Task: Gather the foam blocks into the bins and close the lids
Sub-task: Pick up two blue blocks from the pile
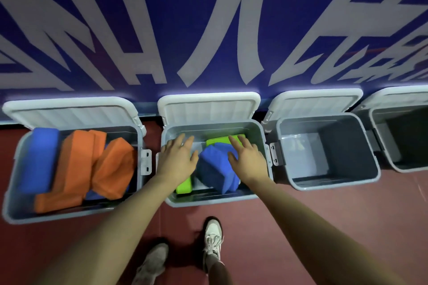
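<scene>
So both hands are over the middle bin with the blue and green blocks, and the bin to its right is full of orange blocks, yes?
Not quite. In the head view the bin to its right holds no blocks; the orange blocks sit in the left bin. Both hands are over the middle bin.

- bins (324,183) look like smooth grey plastic, slight sheen
- foam blocks (111,169) are matt, kinda grainy
- floor (324,215) is matt red
</scene>
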The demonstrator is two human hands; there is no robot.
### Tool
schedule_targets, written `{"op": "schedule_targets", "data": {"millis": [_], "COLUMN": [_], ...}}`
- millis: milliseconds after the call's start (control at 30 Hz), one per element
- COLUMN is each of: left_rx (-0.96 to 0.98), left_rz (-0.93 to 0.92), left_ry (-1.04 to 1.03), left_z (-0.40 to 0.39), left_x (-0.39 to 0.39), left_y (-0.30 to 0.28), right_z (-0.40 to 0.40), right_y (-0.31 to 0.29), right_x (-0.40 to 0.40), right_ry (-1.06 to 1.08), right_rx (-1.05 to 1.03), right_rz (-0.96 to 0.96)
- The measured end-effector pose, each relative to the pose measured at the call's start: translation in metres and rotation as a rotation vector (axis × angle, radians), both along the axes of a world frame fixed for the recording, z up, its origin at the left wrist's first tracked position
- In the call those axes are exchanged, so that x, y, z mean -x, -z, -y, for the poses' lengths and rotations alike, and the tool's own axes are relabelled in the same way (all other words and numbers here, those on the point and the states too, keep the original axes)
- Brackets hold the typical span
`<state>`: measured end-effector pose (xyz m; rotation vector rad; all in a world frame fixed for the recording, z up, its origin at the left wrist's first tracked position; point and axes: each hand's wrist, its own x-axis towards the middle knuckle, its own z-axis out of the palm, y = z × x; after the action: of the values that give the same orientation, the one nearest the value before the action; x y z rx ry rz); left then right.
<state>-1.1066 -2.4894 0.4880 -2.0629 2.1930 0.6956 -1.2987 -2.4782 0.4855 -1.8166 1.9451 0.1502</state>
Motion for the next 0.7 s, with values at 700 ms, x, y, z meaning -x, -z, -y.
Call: {"op": "schedule_targets", "data": {"millis": [700], "left_rx": [0.133], "left_rz": [-0.19], "left_ry": [0.701], "left_z": [-0.11], "left_x": [-0.043], "left_y": [-0.159], "right_z": [-0.24], "right_y": [-0.138], "right_x": [-0.088], "right_ry": [0.607], "right_rx": [0.254], "right_rz": [-0.013]}}
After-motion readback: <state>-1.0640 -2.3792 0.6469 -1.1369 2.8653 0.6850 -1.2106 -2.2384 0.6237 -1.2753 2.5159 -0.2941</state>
